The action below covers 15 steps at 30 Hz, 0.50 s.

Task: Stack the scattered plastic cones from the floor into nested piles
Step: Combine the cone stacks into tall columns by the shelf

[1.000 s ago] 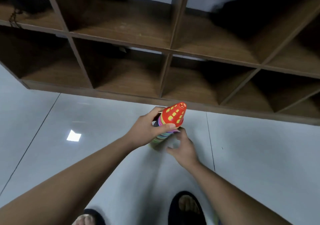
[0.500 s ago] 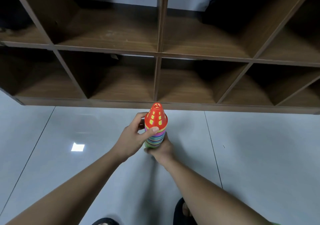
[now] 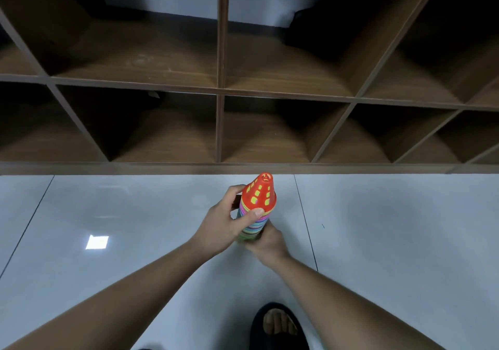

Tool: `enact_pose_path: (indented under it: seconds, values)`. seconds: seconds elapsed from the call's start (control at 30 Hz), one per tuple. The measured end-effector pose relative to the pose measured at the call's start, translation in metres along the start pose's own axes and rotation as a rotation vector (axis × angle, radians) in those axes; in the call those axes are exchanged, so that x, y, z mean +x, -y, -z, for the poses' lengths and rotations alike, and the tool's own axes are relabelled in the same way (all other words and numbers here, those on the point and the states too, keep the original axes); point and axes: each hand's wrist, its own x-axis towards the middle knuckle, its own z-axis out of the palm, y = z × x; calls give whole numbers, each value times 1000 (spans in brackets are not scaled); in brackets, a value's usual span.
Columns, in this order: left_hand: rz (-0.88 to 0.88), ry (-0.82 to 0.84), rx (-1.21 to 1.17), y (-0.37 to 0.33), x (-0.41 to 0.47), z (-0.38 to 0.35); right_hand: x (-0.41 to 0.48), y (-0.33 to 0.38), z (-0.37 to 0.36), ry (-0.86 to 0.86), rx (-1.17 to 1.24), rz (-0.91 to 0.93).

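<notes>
A nested stack of plastic cones [image 3: 258,209] is held upright in mid-view, above the pale tiled floor. Its top cone is red with yellow windows; many thin coloured rims show below it. My left hand [image 3: 229,224] wraps the stack's left side, thumb across the front under the red cone. My right hand [image 3: 266,243] grips the bottom of the stack from below and hides its base. No loose cones are visible on the floor.
A dark wooden cubby shelf [image 3: 221,131] with open compartments stands right in front, its base board meeting the floor just beyond the stack. A foot in a black sandal [image 3: 278,325] is at the bottom. The grey tiled floor [image 3: 391,241] spreads to both sides.
The stack went from tilted to upright and the right hand closed under its base. The view has shifted closer to the shelf and squared up with it.
</notes>
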Motion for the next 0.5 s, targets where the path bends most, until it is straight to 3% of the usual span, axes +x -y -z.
enact_pose_path:
  seconds: [0.2,0.37,0.5]
  values:
    - [-26,5,179,-22,-8,19,-16,32,74,206,-382,54]
    - [-225,-87,326,-96,-23,36,-44,72,154,148,-480,119]
    - [-350,-18,440,-160,-32,34,-87,92,219,65,-483,210]
